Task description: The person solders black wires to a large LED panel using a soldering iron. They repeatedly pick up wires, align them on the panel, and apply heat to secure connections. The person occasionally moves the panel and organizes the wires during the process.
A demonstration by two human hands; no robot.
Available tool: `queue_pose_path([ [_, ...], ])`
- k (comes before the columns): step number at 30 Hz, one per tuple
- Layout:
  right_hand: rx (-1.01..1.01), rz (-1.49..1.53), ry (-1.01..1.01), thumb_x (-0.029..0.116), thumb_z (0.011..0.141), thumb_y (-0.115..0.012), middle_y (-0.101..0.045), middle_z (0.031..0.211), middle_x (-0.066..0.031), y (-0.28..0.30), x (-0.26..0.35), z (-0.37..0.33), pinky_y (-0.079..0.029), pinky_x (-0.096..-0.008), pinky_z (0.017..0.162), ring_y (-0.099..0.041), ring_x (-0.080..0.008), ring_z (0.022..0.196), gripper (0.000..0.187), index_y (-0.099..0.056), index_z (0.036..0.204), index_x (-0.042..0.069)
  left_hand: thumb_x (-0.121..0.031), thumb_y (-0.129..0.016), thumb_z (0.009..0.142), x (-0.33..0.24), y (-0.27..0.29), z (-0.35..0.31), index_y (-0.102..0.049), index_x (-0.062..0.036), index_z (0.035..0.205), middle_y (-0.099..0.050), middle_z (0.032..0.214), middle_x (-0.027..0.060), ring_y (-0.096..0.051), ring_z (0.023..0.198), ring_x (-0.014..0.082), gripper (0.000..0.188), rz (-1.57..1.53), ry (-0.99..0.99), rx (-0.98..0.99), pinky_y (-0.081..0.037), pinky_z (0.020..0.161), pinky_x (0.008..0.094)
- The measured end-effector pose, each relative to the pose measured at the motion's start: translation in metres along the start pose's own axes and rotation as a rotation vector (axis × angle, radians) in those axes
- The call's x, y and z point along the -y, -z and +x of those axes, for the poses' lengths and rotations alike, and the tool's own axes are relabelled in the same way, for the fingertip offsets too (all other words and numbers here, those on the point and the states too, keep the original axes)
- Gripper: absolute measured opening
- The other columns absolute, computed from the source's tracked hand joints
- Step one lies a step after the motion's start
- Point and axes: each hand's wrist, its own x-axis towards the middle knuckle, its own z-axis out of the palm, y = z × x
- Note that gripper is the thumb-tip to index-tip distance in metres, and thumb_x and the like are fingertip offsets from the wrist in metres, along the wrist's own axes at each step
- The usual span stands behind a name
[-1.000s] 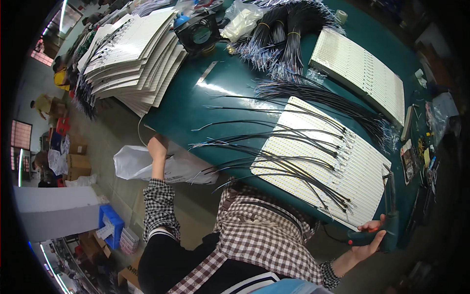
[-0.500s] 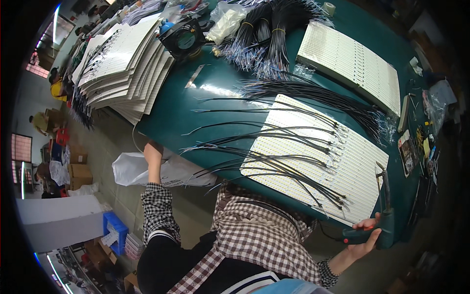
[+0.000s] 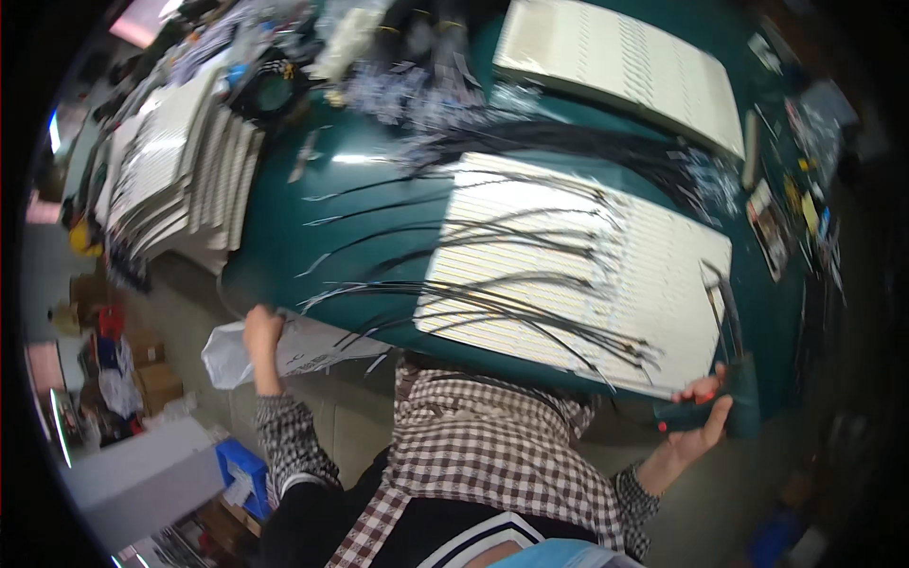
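My right hand (image 3: 701, 431) is wrapped round the dark green handle of a soldering gun (image 3: 740, 398). Its long bent tip points away from me, over the right edge of a white LED strip panel (image 3: 663, 284). Black cables (image 3: 511, 298) lie across this panel, their ends fixed near its middle and their loose ends reaching left over the table. My left hand (image 3: 263, 331) is closed at the table's left edge, just above a white plastic bag (image 3: 232, 355). A thin pale line curves toward it, but blur hides what the fingers hold.
On the green table (image 3: 275, 227), stacked panels (image 3: 180, 170) stand at the left and another panel stack (image 3: 615, 66) at the back right. A black cable bundle (image 3: 568, 142) lies behind the working panel. A small fan (image 3: 275, 93) stands back left; small tools and bags (image 3: 805, 180) lie far right.
The view has shifted, so the table and panels sit further left and higher. My left hand appears slightly lower and left. My right hand keeps hold of the soldering gun by the panel.
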Motion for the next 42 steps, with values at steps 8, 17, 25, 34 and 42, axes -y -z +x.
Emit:
queue_pose_path([
  [8, 0.099, -0.062, 0.03, 0.039, 0.097, -0.05, -0.053, 0.085, -0.0058, -0.005, 0.008, 0.005, -0.052, -0.0342, 0.069, -0.054, -0.0166, 0.079, 0.053, -0.045, 0.131, -0.002, -0.01, -0.071, 0.079, -0.126, 0.177, -0.105, -0.069, -0.002, 0.103, -0.067, 0.083, 0.0115, -0.065, 0.076, 0.0228, 0.026, -0.421, -0.975, 0.817, -0.049, 0.065, 0.0327],
  [17, 0.098, 0.042, 0.026, 0.041, 0.098, -0.046, -0.052, 0.088, -0.0045, 0.004, 0.002, -0.002, -0.051, -0.0317, 0.068, -0.053, -0.0147, 0.079, 0.055, -0.043, 0.134, -0.001, -0.009, -0.07, 0.081, -0.274, 0.188, -0.103, -0.064, -0.0036, 0.107, -0.062, 0.095, 0.0116, -0.062, 0.087, 0.0288, 0.028, -0.658, -1.677, 0.448, -0.05, 0.075, 0.0368],
  [25, 0.083, -0.014, 0.075, 0.04, 0.098, -0.048, -0.054, 0.087, -0.0073, 0.0, 0.005, 0.0, -0.054, -0.0322, 0.063, -0.056, -0.0168, 0.076, 0.056, -0.043, 0.13, -0.005, -0.004, -0.069, 0.08, -0.318, 0.153, -0.126, -0.066, -0.0033, 0.099, -0.061, 0.095, 0.0107, -0.062, 0.087, 0.0282, 0.02, -0.58, -1.599, 0.391, -0.05, 0.074, 0.0361],
  [34, 0.015, 0.056, 0.076, 0.034, 0.095, -0.054, -0.06, 0.088, -0.0138, 0.003, 0.002, -0.004, -0.059, -0.0367, 0.062, -0.062, -0.0222, 0.076, 0.06, -0.04, 0.129, -0.013, -0.008, -0.071, 0.076, -0.356, 0.134, -0.152, -0.061, -0.0058, 0.096, -0.057, 0.091, 0.0099, -0.058, 0.082, 0.0291, 0.022, -0.531, -1.713, 0.151, -0.047, 0.067, 0.0384],
  [42, -0.017, -0.015, 0.055, 0.04, 0.096, -0.05, -0.055, 0.085, -0.0103, 0.002, 0.003, -0.005, -0.057, -0.0335, 0.061, -0.058, -0.0193, 0.073, 0.059, -0.043, 0.128, -0.009, -0.011, -0.072, 0.076, -0.363, 0.13, -0.155, -0.059, -0.0062, 0.09, -0.054, 0.086, 0.0099, -0.056, 0.079, 0.0301, 0.02, -0.654, -1.733, 0.188, -0.045, 0.065, 0.0401],
])
